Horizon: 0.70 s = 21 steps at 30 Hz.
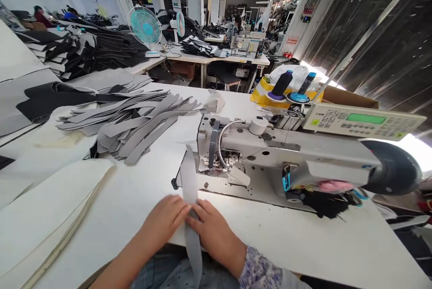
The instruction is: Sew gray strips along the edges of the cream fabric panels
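A long grey strip of foam-backed fabric [190, 176] runs from under the presser foot of an industrial sewing machine [256, 145] down over the white table edge towards my lap. My left hand [165, 219] lies on the strip's left side, and my right hand [212, 237] presses on its right side. Their fingertips meet over the strip and hold it flat between them. A pile of similar grey curved strips [135, 122] lies on the table [118, 221] beyond my hands, left of the machine.
Pale sheets [50, 221] are stacked at the left. Black thread cones [281, 84] and a control panel [362, 122] stand behind the machine, and a handwheel [391, 167] sits at its right end. Farther back are fans, black material piles and co-workers at other tables.
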Motion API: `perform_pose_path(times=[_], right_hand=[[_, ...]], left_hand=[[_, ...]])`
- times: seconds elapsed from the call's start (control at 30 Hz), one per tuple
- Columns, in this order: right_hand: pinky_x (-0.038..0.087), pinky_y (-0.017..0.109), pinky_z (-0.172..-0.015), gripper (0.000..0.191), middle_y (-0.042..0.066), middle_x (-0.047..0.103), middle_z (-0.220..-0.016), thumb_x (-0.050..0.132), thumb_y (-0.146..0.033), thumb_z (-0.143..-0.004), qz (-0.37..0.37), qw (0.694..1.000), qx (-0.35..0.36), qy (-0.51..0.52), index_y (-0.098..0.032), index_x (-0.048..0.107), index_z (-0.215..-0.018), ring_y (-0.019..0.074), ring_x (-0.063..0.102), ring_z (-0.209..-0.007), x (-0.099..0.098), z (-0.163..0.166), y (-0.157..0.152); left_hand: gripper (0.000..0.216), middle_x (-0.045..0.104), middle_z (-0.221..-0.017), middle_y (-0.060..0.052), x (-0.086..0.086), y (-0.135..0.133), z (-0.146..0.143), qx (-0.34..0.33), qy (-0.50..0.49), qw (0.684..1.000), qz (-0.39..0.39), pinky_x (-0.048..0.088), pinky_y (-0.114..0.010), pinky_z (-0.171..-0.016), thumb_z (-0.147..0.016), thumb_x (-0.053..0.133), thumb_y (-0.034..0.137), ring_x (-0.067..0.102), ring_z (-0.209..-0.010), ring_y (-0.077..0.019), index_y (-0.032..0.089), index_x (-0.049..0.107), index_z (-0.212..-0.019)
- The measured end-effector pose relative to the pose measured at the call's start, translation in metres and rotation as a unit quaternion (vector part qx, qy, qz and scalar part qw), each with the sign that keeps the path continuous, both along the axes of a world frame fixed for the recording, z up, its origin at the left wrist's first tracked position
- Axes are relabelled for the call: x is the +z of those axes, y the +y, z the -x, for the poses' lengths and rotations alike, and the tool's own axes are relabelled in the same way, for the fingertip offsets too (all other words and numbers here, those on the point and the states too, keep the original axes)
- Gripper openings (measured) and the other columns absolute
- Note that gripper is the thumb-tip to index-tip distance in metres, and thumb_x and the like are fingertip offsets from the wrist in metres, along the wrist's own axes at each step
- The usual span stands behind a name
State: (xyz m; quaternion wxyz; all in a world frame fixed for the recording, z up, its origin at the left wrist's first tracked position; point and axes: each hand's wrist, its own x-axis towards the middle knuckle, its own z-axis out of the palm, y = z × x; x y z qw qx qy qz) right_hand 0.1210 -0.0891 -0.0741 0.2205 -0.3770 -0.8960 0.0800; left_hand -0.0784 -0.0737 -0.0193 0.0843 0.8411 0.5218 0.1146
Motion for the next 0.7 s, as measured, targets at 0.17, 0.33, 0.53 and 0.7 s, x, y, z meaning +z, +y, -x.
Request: perform_pose_path(times=[0.17, 0.33, 0.53, 0.7], right_hand=[[0.046, 0.043, -0.104, 0.036, 0.007, 0.056, -0.136, 0.066, -0.019, -0.088, -0.014, 0.999, -0.042, 0.018, -0.026, 0.06, -0.123, 0.0264, 0.048, -0.129, -0.018, -0.025, -0.046], [0.044, 0.045, -0.106, 0.043, 0.009, 0.053, -0.138, 0.064, -0.009, -0.086, 0.025, 0.997, -0.068, 0.001, -0.023, 0.059, -0.126, 0.0276, 0.045, -0.131, -0.01, -0.029, -0.022], [0.045, 0.045, -0.105, 0.041, 0.012, 0.055, -0.135, 0.063, -0.007, -0.083, 0.002, 0.997, -0.073, -0.003, -0.018, 0.061, -0.123, 0.0299, 0.048, -0.127, -0.004, -0.023, -0.008], [0.045, 0.042, -0.104, 0.042, 0.009, 0.06, -0.129, 0.067, -0.01, -0.081, -0.01, 0.998, -0.062, 0.013, -0.023, 0.06, -0.121, 0.0285, 0.051, -0.123, -0.005, -0.03, -0.039]], left_hand=[[0.035, 0.06, -0.123, -0.012, -0.027, 0.045, -0.052, 0.013, -0.006, 0.994, -0.106, 0.044, -0.043, -0.101, -0.092, 0.046, 0.028, 0.053, -0.115, -0.0249, 0.019, 0.056, -0.124], [0.034, 0.059, -0.124, -0.012, -0.044, 0.077, -0.067, 0.009, -0.018, 0.994, -0.105, 0.042, -0.042, -0.104, -0.091, 0.046, 0.024, 0.052, -0.117, -0.0246, 0.017, 0.057, -0.123], [0.029, 0.06, -0.122, -0.011, -0.04, 0.094, -0.068, 0.017, 0.008, 0.996, -0.088, 0.043, -0.042, -0.103, -0.092, 0.046, 0.024, 0.052, -0.117, -0.0259, 0.016, 0.062, -0.116], [0.033, 0.057, -0.129, -0.011, -0.045, 0.063, -0.067, -0.045, -0.01, 0.994, -0.096, 0.038, -0.039, -0.11, -0.093, 0.046, 0.024, 0.047, -0.125, -0.0236, 0.012, 0.056, -0.122]])
